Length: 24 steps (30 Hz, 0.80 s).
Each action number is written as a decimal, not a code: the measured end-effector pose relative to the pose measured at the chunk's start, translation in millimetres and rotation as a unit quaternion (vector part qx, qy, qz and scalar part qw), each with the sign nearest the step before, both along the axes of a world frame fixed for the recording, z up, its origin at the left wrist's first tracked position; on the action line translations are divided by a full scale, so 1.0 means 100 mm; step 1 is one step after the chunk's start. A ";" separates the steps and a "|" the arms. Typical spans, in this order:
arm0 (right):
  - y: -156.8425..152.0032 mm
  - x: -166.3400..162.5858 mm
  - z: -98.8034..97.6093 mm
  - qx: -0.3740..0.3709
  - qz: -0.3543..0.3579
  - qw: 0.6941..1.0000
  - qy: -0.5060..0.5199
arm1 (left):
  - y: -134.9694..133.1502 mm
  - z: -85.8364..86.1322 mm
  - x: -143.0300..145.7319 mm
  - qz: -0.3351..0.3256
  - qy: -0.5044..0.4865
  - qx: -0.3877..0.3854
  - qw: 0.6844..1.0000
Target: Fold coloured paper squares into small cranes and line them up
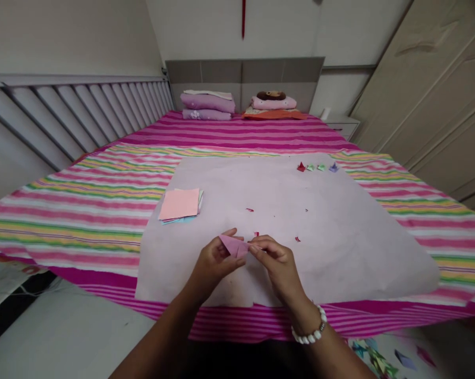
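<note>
Two hands — left hand point(213, 261), right hand point(274, 263) — pinch a folded pink paper point(234, 245).

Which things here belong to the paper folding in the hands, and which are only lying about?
In use:
- left hand and right hand, pinching the pink folded paper
- stack of paper squares
- small folded pieces
- large sheet underneath

Lying about:
- bedding at the headboard
- striped bedcover
- red scraps
</note>
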State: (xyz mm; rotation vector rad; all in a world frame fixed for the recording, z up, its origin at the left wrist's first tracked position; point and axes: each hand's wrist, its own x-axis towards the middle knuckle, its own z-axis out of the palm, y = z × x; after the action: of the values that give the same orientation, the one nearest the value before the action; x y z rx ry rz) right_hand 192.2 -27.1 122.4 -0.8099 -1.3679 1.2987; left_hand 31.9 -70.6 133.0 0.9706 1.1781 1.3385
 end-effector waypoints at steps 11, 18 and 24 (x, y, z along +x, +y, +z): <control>-0.06 -0.01 0.08 -0.054 0.051 0.997 0.012 | 0.01 -0.06 -0.03 -0.008 -0.065 -0.033 0.997; -0.06 -0.05 0.11 -0.106 0.073 0.990 0.049 | 0.00 -0.06 -0.02 -0.053 -0.101 -0.023 0.993; -0.06 -0.04 0.10 -0.115 0.093 0.987 0.056 | 0.00 -0.08 -0.03 -0.055 -0.087 -0.025 0.994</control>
State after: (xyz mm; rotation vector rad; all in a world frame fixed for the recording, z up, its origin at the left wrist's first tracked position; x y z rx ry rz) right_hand 188.0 -32.9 131.9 -0.7650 -1.2406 1.6462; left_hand 29.4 -70.8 124.9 0.8529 1.0064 1.2725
